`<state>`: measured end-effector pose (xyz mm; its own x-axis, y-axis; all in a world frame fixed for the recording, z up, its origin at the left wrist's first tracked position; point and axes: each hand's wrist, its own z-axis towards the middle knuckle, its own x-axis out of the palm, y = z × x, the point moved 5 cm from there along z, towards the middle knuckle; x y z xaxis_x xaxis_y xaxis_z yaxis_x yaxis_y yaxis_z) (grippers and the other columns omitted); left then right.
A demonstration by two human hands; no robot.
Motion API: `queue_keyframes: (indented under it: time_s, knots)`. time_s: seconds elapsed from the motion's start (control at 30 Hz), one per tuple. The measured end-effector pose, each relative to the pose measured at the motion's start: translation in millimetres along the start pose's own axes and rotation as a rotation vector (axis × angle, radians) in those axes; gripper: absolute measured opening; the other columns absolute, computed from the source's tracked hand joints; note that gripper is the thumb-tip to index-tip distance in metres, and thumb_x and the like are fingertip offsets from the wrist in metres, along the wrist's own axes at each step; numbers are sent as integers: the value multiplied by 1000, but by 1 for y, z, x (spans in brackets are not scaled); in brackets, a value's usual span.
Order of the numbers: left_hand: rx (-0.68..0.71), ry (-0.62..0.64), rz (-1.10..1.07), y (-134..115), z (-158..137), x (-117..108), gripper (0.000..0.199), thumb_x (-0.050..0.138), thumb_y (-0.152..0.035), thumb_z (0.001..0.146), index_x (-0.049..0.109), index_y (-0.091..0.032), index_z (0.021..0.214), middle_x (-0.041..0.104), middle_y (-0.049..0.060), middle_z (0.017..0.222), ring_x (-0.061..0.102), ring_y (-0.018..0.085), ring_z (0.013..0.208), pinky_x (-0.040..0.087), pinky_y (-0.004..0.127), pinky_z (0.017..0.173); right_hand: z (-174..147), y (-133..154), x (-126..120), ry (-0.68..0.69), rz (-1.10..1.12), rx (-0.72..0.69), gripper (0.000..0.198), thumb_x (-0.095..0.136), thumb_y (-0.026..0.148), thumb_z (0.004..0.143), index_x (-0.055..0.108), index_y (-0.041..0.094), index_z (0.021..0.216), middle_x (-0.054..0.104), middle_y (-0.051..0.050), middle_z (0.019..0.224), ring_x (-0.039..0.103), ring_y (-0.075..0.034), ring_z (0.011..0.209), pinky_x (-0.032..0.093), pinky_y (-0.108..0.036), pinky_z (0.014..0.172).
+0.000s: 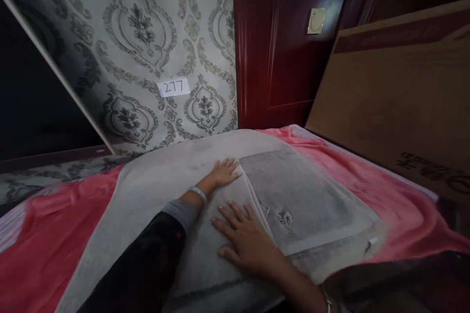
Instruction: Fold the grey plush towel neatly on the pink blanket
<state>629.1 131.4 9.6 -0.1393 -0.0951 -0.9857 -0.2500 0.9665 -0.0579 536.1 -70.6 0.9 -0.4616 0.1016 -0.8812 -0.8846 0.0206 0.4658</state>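
Observation:
A grey plush blanket lies spread out, with part of it folded over in layers. My left hand rests flat near the far end of a fold edge, fingers spread. Closer to me, my right hand presses palm-down on the same folded layer, its fingers also apart. To the right of both hands is a darker grey folded section with a small pale embroidered-looking patch. A small white tag shows near the blanket's right corner. Neither hand grips anything.
A pink blanket lies under the grey one and shows on both sides. A dark screen stands at left, and a large cardboard box leans at right. Behind are patterned wallpaper with a paper label reading 277 and dark red panelling.

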Motion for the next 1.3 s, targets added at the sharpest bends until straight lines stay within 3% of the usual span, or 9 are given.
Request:
queue_keyframes:
  time_s: [0.2,0.37,0.47,0.57,0.77,1.0,1.17,1.3]
  knots:
    - [-15,-42,-8,6,18,2,67,18,-58,99,20,-29,159,18,5,167,13,25,154,13,55,122,-2,-2,1,-22,-5,-10,67,44,62,97,26,38,157,15,0,167,3,-31,154,0,-62,120]
    - [-62,-98,2,-2,18,-6,63,22,-53,99,28,-26,156,25,7,165,19,28,153,14,57,121,0,-4,0,-18,-41,8,65,44,62,97,29,38,156,17,0,167,4,-30,154,3,-61,121]
    - [-94,-159,15,-11,8,-17,65,25,-53,99,27,-24,157,21,11,166,15,32,153,8,62,120,0,-3,-1,-12,-66,10,64,44,62,97,32,37,155,19,-1,166,7,-30,153,5,-61,120]
    - [-58,-180,17,-17,-13,-21,67,23,-54,99,22,-24,158,14,9,167,9,29,154,8,59,121,0,-2,-1,-13,-88,7,64,45,60,98,33,35,155,20,-2,166,8,-32,153,6,-62,120]
    - [53,-55,13,-13,-55,2,64,28,-58,98,26,-33,157,18,4,167,13,29,154,8,59,121,-2,0,-1,-50,-121,7,61,45,55,99,35,33,155,23,-4,165,11,-32,152,7,-61,120]
    - [-7,-114,-1,-7,-52,6,65,27,-61,98,29,-32,156,21,5,166,15,31,153,11,60,121,-7,2,2,-30,-145,48,60,43,54,100,35,32,155,23,-3,165,11,-32,153,9,-60,120]
    - [-33,-195,5,-9,-56,5,61,29,-57,99,33,-32,154,28,4,165,20,28,152,13,53,122,-19,4,10,-51,-161,82,58,40,53,101,34,32,156,24,-2,165,13,-30,153,10,-58,121]
    - [-162,-276,21,-10,-67,-2,58,27,-48,100,40,-23,151,35,13,160,26,31,149,16,56,121,-26,9,12,-79,-169,121,55,41,49,102,35,33,155,28,-1,163,16,-28,152,13,-57,121]
